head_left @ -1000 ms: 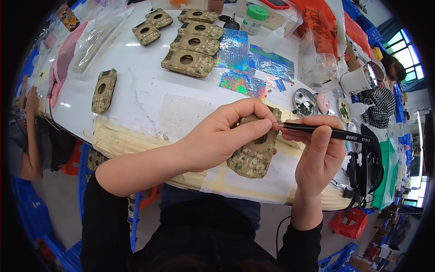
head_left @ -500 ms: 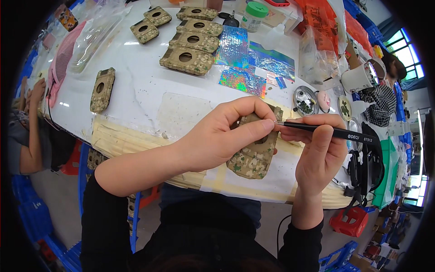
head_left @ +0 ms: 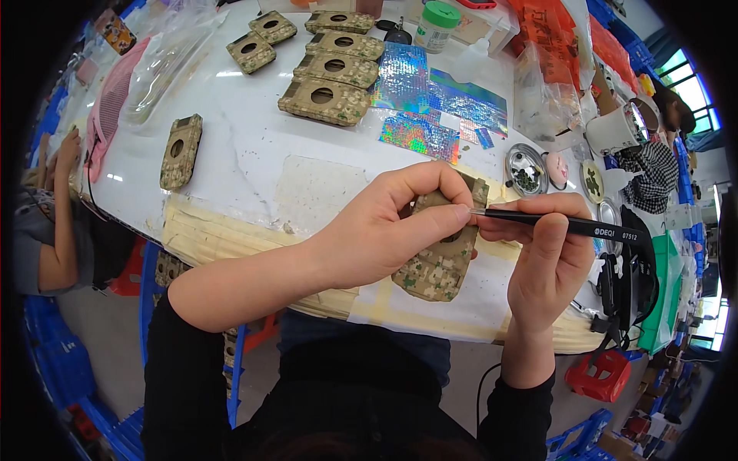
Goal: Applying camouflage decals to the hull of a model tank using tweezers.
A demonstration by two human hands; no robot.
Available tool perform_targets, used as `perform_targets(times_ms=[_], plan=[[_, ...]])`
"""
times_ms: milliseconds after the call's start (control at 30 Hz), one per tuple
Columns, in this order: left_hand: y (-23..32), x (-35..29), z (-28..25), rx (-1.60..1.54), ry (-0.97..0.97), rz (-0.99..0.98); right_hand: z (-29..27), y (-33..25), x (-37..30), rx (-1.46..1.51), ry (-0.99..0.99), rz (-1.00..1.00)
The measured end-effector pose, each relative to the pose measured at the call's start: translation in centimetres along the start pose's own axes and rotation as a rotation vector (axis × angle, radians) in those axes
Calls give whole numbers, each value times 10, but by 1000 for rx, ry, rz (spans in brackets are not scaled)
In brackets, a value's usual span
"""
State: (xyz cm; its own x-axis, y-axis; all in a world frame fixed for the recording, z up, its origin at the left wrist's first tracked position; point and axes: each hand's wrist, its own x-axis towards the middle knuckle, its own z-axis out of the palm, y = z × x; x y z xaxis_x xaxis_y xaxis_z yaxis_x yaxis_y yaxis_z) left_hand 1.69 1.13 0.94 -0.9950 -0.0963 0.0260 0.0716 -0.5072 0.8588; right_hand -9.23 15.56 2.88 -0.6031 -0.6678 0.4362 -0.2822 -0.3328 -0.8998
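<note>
- L hand [head_left: 396, 223] grips camo shell [head_left: 434, 270] at near side of surface [head_left: 238, 146]; can't tell if shell rests on it.
- R hand [head_left: 552, 261] grips black tweezers [head_left: 573, 224], tips right by L thumb [head_left: 442, 224].
- 4 other shells [head_left: 323, 111] in a row at back, shiny sheets [head_left: 419, 138] to R.
- Dish [head_left: 510, 165] w/ green bits [head_left: 526, 178] farther R.

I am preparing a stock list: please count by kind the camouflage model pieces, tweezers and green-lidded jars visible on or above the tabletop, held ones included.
Camouflage model pieces: 8
Tweezers: 1
Green-lidded jar: 1
Total: 10
</note>
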Motion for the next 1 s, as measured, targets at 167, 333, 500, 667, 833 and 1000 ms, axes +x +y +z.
perform_targets(times_ms=[167, 333, 500, 667, 833, 1000], plan=[[-1, 0, -1, 1, 0, -3, 0, 1, -1, -13, -3, 0], [0, 0, 0, -15, 20, -17, 0, 1, 0, -30, 16, 1], [0, 0, 1, -2, 32, -5, 1, -1, 2, -15, 41, 19], [1, 0, -1, 194, 34, 36, -6, -4, 4, -21, -41, 4], [-1, 0, -1, 414, 10, 154, -14, -5, 6, -115, -155, -33], [-1, 0, 0, 535, 11, 193, -13, -5, 5, -22, -121, 8]])
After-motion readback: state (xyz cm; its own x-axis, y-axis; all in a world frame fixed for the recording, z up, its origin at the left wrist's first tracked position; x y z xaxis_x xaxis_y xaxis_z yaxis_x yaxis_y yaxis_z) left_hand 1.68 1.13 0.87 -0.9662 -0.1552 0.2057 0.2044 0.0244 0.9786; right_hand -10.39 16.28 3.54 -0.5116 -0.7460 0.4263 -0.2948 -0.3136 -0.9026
